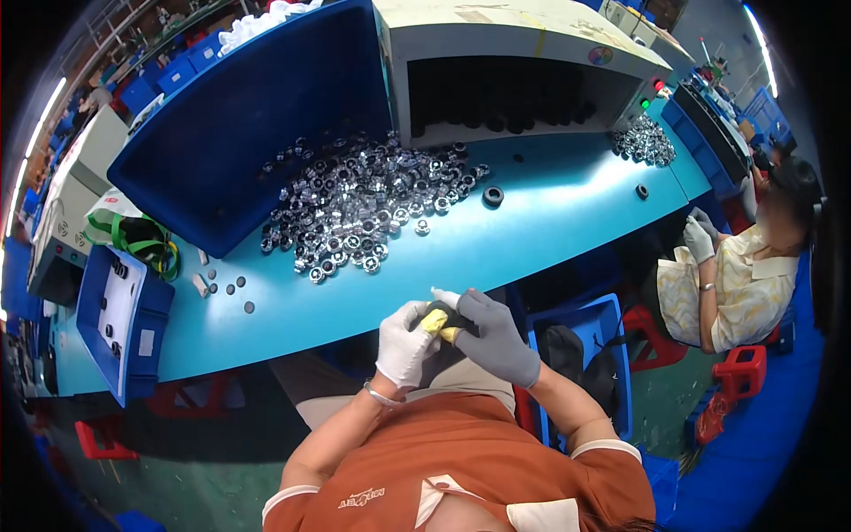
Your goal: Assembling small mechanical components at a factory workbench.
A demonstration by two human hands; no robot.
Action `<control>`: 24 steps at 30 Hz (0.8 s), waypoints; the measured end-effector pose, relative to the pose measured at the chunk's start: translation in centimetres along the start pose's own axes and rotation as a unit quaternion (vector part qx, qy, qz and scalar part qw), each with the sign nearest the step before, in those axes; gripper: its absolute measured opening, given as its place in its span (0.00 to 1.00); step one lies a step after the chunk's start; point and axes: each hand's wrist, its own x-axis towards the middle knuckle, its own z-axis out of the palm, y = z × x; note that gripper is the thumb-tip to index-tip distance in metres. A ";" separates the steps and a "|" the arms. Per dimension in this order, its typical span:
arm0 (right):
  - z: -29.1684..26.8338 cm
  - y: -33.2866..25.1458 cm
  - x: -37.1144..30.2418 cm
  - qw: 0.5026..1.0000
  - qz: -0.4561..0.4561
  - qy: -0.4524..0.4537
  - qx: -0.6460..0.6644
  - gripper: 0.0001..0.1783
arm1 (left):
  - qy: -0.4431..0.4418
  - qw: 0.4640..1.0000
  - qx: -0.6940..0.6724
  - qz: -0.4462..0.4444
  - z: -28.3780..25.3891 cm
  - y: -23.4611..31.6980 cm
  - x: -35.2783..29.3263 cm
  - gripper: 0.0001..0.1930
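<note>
My left hand, in a white glove, and my right hand, in a grey glove, meet in front of my body, just off the near edge of the blue-green table. Yellow wrapping covers some fingertips. Both hands are closed, fingers bent toward each other around something dark and small; the fingers mostly hide it, so its kind cannot be made out. Beyond them lies a heap of shiny clear-and-black round parts, spilling from a tipped large blue bin. A black ring rests right of the heap.
A cream box-shaped machine with a dark opening stands behind the heap. Small black discs and a blue tray are at left. A blue crate sits by my right side. Another gloved person sits at right.
</note>
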 end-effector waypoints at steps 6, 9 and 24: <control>-0.8 1.8 0.5 0.990 -0.012 -0.109 0.088 0.28 | -0.009 0.997 0.002 -0.081 -1.9 -1.0 -2.2 0.08; -2.8 2.4 2.3 0.998 -0.057 0.036 0.000 0.20 | 0.016 0.991 0.080 -0.109 -4.2 -2.0 -3.5 0.09; -6.3 11.9 11.3 0.927 -0.084 0.202 -0.304 0.07 | -0.163 0.964 0.199 -0.062 -5.4 -2.7 -3.4 0.17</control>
